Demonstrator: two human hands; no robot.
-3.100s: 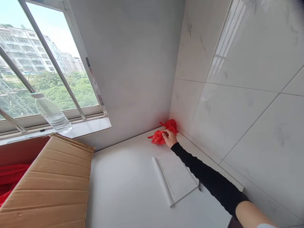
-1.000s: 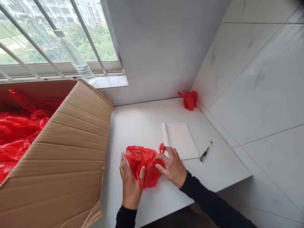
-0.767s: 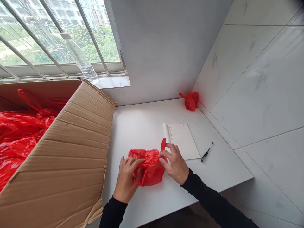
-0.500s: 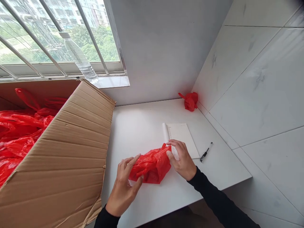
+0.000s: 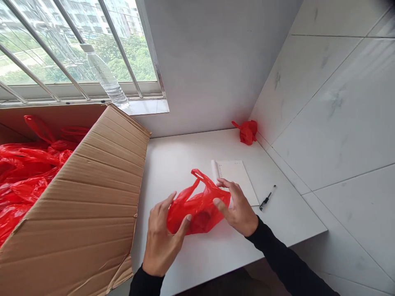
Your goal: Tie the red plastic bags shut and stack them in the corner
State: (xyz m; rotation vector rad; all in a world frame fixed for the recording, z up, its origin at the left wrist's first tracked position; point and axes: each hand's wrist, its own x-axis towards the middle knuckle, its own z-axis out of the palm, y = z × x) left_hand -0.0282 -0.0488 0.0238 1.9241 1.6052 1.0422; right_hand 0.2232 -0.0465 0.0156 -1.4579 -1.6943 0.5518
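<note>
A crumpled red plastic bag [image 5: 200, 211] lies on the white table [image 5: 175, 156], with its handle loops standing up at the top. Something darker shows faintly through its front; what it is I cannot make out. My left hand [image 5: 163, 234] is at the bag's left side, thumb across the front and fingers spread apart. At the right side, my right hand [image 5: 237, 207] has its thumb and forefinger apart, with the bag's edge between them. Both hands seem to touch the bag loosely, without a closed grip. Just behind my right hand lies an open notebook [image 5: 236, 176].
To the left stands a large cardboard box [image 5: 101, 197] filled with red plastic bags [image 5: 24, 176]. A black pen [image 5: 268, 198] lies right of the notebook. Another small red bag [image 5: 247, 132] sits in the far corner. A water bottle [image 5: 106, 78] leans against the window bars.
The bag's handle loops have risen and opened out, and its right side has spread further right. My left hand has shifted slightly; my right hand has moved a little to the right.
</note>
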